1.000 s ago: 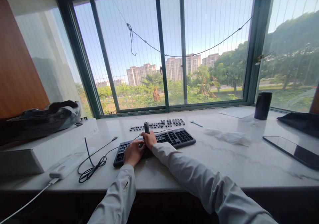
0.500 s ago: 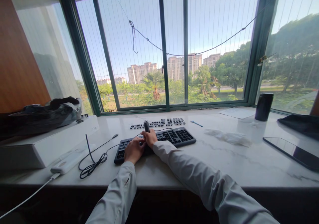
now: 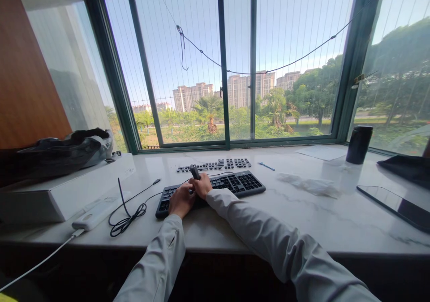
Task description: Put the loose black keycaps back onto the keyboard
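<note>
A black keyboard [image 3: 235,183] lies on the white marble sill [image 3: 302,217] in front of me. My left hand [image 3: 180,200] rests on its left half, fingers curled on the keys. My right hand [image 3: 201,185] is closed around a small dark tool [image 3: 194,171] that sticks up, tilted left, over the keyboard's middle. Behind the keyboard, rows of loose black keycaps [image 3: 215,164] are laid out on the sill.
A black cable [image 3: 129,212] and a white power bank [image 3: 97,212] lie left of the keyboard, beside a white box [image 3: 67,194] with a dark bag [image 3: 57,152]. To the right are crumpled tissue [image 3: 309,184], a blue pen [image 3: 266,166], a black cup [image 3: 359,144] and a tablet [image 3: 396,205].
The tool in my right hand has tipped from upright to leaning left. The view has shifted slightly; both hands stay on the keyboard.
</note>
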The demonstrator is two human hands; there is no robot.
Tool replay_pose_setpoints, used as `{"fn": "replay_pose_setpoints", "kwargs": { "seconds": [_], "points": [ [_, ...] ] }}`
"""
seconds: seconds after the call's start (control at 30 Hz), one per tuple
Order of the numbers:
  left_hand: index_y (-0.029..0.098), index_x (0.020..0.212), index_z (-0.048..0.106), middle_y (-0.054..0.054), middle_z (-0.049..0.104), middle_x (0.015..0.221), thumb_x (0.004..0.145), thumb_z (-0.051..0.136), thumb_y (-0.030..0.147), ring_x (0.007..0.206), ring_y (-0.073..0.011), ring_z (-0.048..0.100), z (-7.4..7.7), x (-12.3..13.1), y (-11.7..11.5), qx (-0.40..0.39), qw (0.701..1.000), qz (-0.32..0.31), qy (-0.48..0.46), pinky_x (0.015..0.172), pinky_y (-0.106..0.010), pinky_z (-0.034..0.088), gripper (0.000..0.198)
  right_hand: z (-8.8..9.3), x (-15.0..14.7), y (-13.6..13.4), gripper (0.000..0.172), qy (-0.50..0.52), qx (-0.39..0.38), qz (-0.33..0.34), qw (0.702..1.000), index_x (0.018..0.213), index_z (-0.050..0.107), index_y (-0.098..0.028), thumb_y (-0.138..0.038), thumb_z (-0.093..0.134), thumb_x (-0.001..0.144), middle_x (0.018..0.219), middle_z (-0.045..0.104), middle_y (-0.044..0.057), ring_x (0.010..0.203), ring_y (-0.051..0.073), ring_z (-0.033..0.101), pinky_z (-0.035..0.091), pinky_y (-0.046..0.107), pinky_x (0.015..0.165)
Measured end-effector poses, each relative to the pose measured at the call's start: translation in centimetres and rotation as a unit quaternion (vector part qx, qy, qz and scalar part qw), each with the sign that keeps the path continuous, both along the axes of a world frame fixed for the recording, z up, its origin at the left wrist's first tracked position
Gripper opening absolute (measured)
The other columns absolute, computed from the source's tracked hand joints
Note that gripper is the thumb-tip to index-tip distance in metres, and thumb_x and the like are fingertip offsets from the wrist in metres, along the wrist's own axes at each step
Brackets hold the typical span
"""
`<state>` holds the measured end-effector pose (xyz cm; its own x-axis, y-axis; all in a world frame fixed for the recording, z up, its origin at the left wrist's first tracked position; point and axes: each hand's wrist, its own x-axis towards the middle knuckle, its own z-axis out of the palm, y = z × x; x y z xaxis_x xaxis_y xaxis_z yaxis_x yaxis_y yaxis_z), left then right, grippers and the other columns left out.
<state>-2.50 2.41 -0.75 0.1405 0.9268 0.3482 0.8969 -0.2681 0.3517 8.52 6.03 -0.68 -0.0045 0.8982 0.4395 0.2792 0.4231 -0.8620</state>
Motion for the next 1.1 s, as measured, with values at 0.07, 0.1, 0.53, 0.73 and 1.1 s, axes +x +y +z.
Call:
{"fn": "replay_pose_setpoints", "kwargs": {
  "seconds": [0.07, 0.1, 0.53, 0.73, 1.1],
  "points": [
    [0.022, 0.106, 0.067, -0.012, 0.067, 0.115, 0.088, 0.049, 0.04, 0.105, -0.028, 0.062, 0.1, 0.0, 0.0, -0.01, 1.0, 0.01, 0.014, 0.077, -0.033, 0.045, 0.031, 0.0, 0.0, -0.2, 0.03, -0.012, 0.02, 0.013, 1.0, 0.045, 0.038, -0.018, -0.032, 0.054, 0.067, 0.047, 0.03, -0.004, 0.049, 0.008, 0.03, 0.024, 0.024, 0.047],
    [0.021, 0.107, 0.067, -0.013, 0.067, 0.114, 0.088, 0.049, 0.039, 0.106, -0.0281, 0.062, 0.1, -0.1, -0.1, -0.011, 1.0, 0.009, 0.018, 0.078, -0.033, 0.045, 0.031, -0.1, -0.1, -0.2, 0.03, -0.008, 0.024, 0.017, 1.0, 0.045, 0.039, -0.018, -0.031, 0.054, 0.067, 0.047, 0.03, -0.004, 0.049, 0.008, 0.03, 0.025, 0.024, 0.047],
    [0.025, 0.093, 0.069, -0.005, 0.067, 0.109, 0.089, 0.052, 0.041, 0.1, -0.0225, 0.061, 0.0, 0.0, -0.1, 0.065, 0.992, -0.007, -0.111, 0.081, -0.03, 0.043, 0.024, 2.1, 2.7, -0.2, 0.044, 0.053, 0.064, -0.023, 0.996, 0.049, 0.038, -0.02, -0.046, 0.049, 0.082, 0.044, 0.032, -0.004, 0.044, 0.009, 0.033, 0.027, 0.025, 0.048],
    [0.024, 0.094, 0.063, -0.005, 0.071, 0.095, 0.091, 0.05, 0.037, 0.088, -0.0226, 0.065, -0.1, -0.3, -0.1, 0.095, 0.98, 0.049, -0.167, 0.077, -0.03, 0.044, 0.018, 2.0, 5.7, -0.4, 0.029, -0.337, 0.169, -0.048, 0.925, 0.084, 0.072, -0.021, -0.048, 0.061, 0.079, 0.062, 0.063, 0.0, 0.061, 0.015, 0.057, 0.033, 0.024, 0.059],
    [0.024, 0.099, 0.06, -0.003, 0.071, 0.098, 0.094, 0.045, 0.028, 0.086, -0.0181, 0.065, -0.2, -0.3, 0.0, 0.13, 0.971, 0.003, -0.201, 0.075, -0.026, 0.044, 0.016, 2.1, 5.6, -0.8, 0.036, -0.429, 0.145, -0.061, 0.89, 0.116, 0.068, -0.034, -0.043, 0.062, 0.081, 0.081, 0.073, 0.001, 0.081, 0.02, 0.068, 0.041, 0.025, 0.069]
  ]
}}
